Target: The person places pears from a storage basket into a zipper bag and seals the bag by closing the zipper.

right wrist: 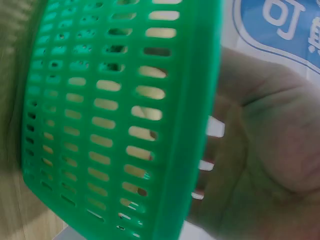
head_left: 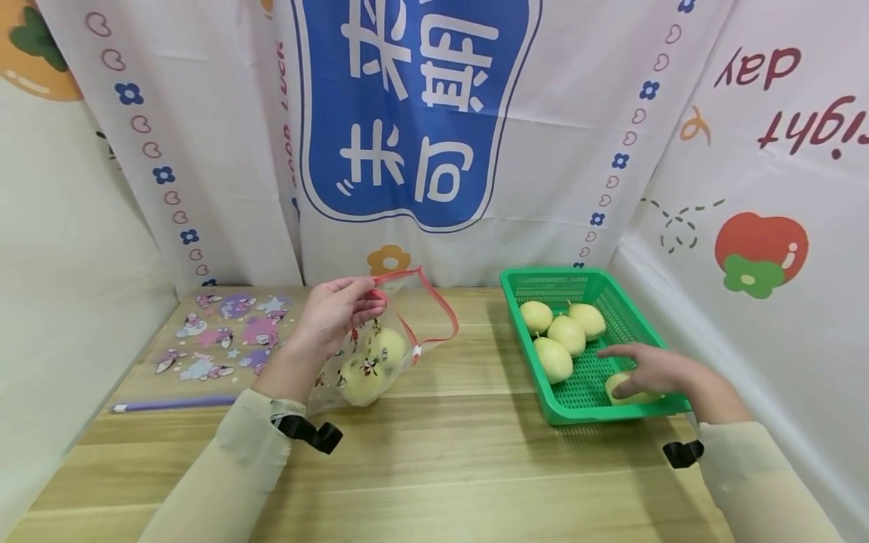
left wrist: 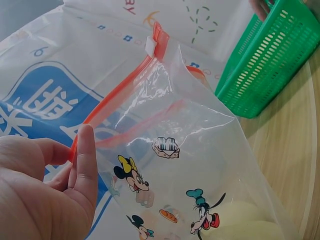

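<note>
My left hand (head_left: 339,313) pinches the red zip edge of a clear plastic zip bag (left wrist: 165,115) printed with cartoon figures. The bag's mouth gapes to the right, and pale yellow pears (head_left: 363,377) lie in its lower part. My right hand (head_left: 648,369) reaches into a green plastic basket (head_left: 536,388), thumb and fingers spread over a single pear (head_left: 616,383) near the front right corner. That hand partly covers the pear. Several more pears (head_left: 566,335) sit along the basket's left side. In the right wrist view the basket wall hides the fingertips.
A flat printed bag (head_left: 224,339) with a purple slider strip (head_left: 176,403) lies at the left of the wooden table (head_left: 434,467). Printed cloth (head_left: 577,151) hangs at the back and both sides, close to the basket's right side.
</note>
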Motion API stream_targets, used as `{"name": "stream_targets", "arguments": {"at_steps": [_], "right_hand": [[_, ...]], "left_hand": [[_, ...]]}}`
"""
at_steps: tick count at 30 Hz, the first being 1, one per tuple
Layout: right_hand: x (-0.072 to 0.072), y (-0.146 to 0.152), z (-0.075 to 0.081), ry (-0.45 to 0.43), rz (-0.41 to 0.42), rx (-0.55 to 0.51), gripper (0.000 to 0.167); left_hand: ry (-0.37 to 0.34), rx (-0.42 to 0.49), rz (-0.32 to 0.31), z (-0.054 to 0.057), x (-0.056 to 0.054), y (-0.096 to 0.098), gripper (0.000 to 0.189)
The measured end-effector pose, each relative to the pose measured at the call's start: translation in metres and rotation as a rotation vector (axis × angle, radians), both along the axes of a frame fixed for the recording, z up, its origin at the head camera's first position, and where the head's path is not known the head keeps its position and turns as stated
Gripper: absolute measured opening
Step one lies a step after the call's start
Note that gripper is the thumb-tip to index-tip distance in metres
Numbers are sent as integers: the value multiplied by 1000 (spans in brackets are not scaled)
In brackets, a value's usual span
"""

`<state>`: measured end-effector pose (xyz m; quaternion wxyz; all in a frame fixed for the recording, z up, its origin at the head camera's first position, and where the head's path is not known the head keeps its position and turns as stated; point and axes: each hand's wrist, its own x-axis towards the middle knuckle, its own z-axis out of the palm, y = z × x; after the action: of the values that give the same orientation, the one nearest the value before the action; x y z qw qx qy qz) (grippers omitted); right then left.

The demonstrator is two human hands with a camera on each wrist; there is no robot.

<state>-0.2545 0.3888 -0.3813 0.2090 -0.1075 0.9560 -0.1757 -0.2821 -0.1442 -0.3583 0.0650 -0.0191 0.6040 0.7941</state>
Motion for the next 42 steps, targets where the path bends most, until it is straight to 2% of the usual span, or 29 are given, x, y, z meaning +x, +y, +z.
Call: {"name": "stream_targets", "arguments": {"at_steps": [4,8,15,22,25,32,42], "right_hand": [[-2,2,-2,-100,-1,28,74],[-2,2,-6,-128,28,60,68],[-2,2,-12,-80,47,152,64],[-2,1,-14,-74,53,156,63],[-2,1,-13,-64,72,138,60],[-6,0,-12,-27,54,50,69],[-9,-12,-9,111,33,-17,74]], "left_hand": [[2,-3,-8,0,-1,2,43],[0,-11,-7,0,-1,3,43],[0,-18,-12,-2,0,4,43],[-2,-25,-9,-3,0,3,43],[-6,-29,-9,-3,0,4,43],[-5,-17,-9,-2,0,3,43],[-12,-19,-5,-2,0,0,43]]}}
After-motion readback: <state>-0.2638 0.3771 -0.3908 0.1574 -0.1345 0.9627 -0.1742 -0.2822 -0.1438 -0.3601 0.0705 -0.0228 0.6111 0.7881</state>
